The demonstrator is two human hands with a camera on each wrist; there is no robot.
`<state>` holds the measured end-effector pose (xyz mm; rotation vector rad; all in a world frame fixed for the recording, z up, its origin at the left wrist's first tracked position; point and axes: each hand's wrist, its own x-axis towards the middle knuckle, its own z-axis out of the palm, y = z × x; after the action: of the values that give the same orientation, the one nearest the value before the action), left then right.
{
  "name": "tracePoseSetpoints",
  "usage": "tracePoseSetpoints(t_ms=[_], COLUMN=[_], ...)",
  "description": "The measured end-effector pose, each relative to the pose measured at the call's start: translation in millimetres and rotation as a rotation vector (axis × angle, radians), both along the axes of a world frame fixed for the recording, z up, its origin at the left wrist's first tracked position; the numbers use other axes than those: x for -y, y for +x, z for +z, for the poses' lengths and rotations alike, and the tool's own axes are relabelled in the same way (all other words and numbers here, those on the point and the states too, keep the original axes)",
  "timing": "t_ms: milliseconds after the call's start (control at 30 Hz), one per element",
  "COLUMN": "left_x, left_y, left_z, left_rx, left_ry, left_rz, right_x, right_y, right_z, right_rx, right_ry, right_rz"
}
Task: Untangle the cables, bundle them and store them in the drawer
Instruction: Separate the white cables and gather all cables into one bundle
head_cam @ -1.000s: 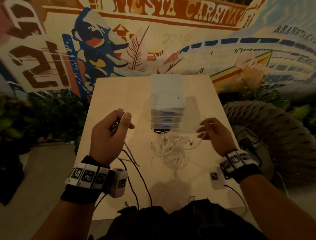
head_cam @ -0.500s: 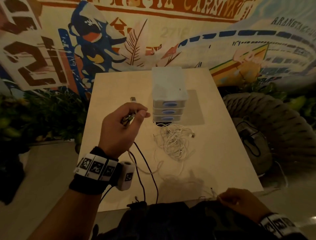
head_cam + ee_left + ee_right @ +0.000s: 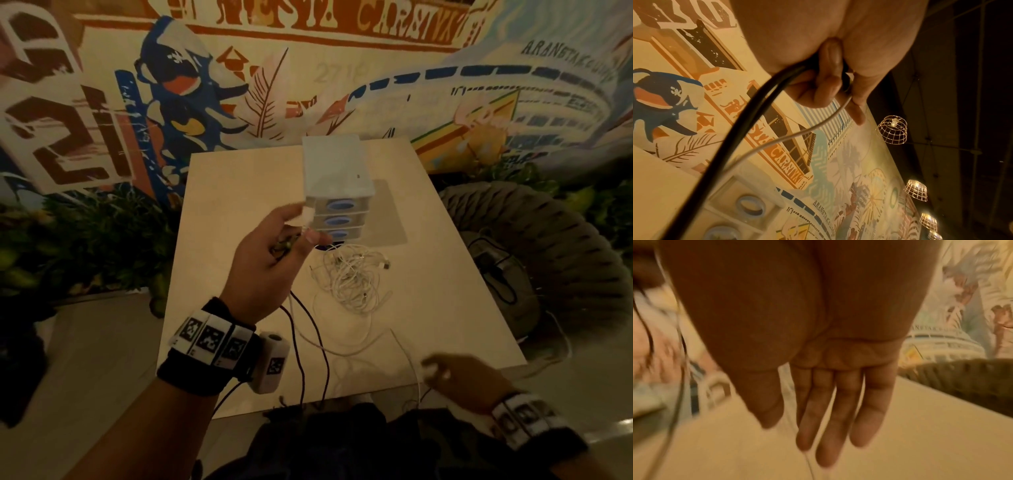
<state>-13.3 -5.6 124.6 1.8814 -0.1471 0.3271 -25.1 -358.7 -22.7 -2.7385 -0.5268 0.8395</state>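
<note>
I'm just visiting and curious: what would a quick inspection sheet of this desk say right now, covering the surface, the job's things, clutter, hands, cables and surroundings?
Surface: pale wooden tabletop, dimly lit.
Job's things: tangled heap of thin white cables lying in front of a small white three-drawer plastic unit; all three drawers look closed.
Clutter: nothing seen.
Hands: left hand raised, its grip pinching a white cable end; right hand low at the near table edge, blurred, fingers straight in the wrist view.
Cables: one loose white cable trails from the left hand toward the right; black leads hang from the left hand.
Surroundings: painted mural wall, woven grey seat, wire-cage lamps.
</note>
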Motion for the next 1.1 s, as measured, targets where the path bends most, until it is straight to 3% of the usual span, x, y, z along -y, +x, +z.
tracePoseSetpoints(t_ms=[67,133,233,400,467,567,633,700,800,900,1000,1100], left_x=[5.8,13.6,26.3,29.0,25.6,19.7,18.7,23.9,40.7,50.8,45.1,40.2], left_y=[-2.9,-3.7,-4.8,1.6,4.4,13.2,21.6,27.7,30.9,34.7,41.5,45.2], left_z=[-3.6,-4.9,-2.9,-4.5,-5.8,-7.6,-7.1,-5.2,-0.7,-1.5,-5.1,-8.2], left_rx=[-0.017,-0.036,-0.031,-0.023,-0.028,-0.104,-0.223,-0.334,-0.362,-0.346,-0.398,-0.337], left_ry=[0.02,0.025,0.08,0.137,0.104,-0.131,-0.328,-0.452,-0.392,-0.258,-0.299,-0.318], left_rz=[-0.071,-0.135,-0.187,-0.159,-0.112,0.039,0.104,0.063,-0.053,-0.098,-0.104,-0.104], right_x=[-36.2,-71.9,-118.9,-150.7,-145.6,-134.2,-133.8,-142.1,-157.6,-168.0,-170.4,-164.1], right_y=[17.4,26.8,43.4,46.0,52.5,64.6,68.5,70.0,74.2,80.4,89.3,103.9], right_z=[53.4,106.9,165.4,183.4,182.5,179.2,176.9,172.8,162.0,147.5,135.9,126.7], right_rx=[0.146,0.291,0.328,0.483,0.426,0.308,0.288,0.282,0.306,0.455,0.496,0.535], right_ry=[0.179,0.484,0.82,0.935,1.043,1.209,1.231,1.189,1.121,0.949,0.908,0.931], right_rz=[-0.197,-0.241,-0.175,-0.025,-0.11,-0.282,-0.288,-0.255,-0.208,-0.148,-0.13,-0.148])
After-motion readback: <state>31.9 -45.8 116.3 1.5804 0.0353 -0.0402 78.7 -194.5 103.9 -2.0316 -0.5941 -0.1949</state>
